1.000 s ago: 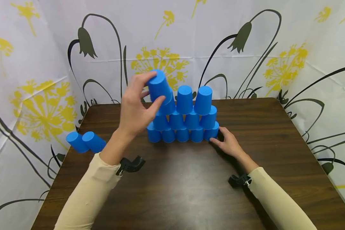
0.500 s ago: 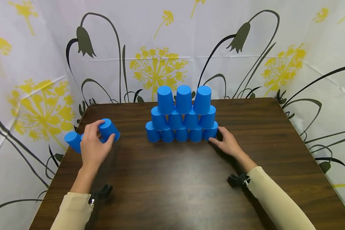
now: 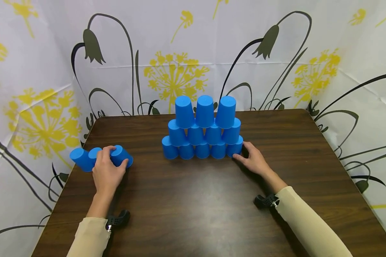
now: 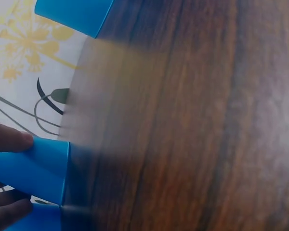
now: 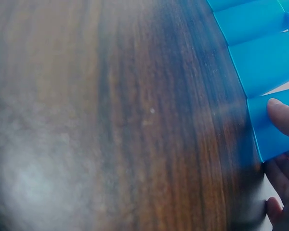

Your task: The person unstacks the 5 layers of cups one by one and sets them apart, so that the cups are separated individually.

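In the head view my left hand (image 3: 108, 171) is at the left of the table, thumb and fingers around a blue cup (image 3: 121, 156) that stands upside down. The left wrist view shows the thumb on one side of this cup (image 4: 31, 168) and fingers on the other. Beside it stand two more upside-down cups, one partly hidden by the hand (image 3: 94, 154) and an outer one (image 3: 82, 159). At the centre rises a blue cup stack (image 3: 202, 132) in three rows. My right hand (image 3: 255, 160) holds its bottom right cup (image 5: 277, 127) between thumb and fingers.
Everything stands on a dark wood-grain table (image 3: 193, 214). Behind it and along its sides hangs a white curtain (image 3: 193, 28) with flower patterns. The outer left cup is close to the table's left edge.
My left hand has carried a cup from in front of the stack's upper left, leftwards and down to the table beside the other two cups. The right hand has stayed in place.
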Motion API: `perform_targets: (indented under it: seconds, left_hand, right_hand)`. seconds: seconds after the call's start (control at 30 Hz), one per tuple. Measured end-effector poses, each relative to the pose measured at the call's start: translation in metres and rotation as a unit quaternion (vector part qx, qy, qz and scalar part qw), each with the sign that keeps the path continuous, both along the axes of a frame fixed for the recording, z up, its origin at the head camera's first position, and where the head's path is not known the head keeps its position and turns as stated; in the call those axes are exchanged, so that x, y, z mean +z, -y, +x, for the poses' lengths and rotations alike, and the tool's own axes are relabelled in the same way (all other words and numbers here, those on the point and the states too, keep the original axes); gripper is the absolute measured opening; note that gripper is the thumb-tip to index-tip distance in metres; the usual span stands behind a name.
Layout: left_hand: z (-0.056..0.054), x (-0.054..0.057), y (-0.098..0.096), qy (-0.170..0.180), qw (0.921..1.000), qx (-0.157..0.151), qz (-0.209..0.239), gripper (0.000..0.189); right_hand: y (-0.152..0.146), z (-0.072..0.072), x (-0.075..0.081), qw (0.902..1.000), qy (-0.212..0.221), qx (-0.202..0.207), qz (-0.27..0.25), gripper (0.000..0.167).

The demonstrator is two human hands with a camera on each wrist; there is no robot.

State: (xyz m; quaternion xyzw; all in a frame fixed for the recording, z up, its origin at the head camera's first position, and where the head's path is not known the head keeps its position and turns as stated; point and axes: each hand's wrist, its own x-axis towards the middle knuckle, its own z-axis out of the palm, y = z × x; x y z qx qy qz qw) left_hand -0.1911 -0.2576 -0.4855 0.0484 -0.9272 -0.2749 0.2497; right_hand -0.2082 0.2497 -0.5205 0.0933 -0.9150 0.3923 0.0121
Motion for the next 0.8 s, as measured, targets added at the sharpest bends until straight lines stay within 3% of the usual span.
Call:
perform_targets:
  seconds: [0.57, 0.8]
  left_hand:
    - [0.010, 0.007, -0.001, -0.032, 0.9977, 0.027, -0.053, 0.060]
    - [0.012, 0.019, -0.003, -0.042, 0.9969, 0.030, -0.059, 0.054]
  right_hand:
    - [0.001, -0.002, -0.001, 1.0000, -0.001, 0.004, 0.001, 0.065]
    - [0.001, 0.000, -0.002, 1.0000, 0.000, -0.002, 0.000, 0.065]
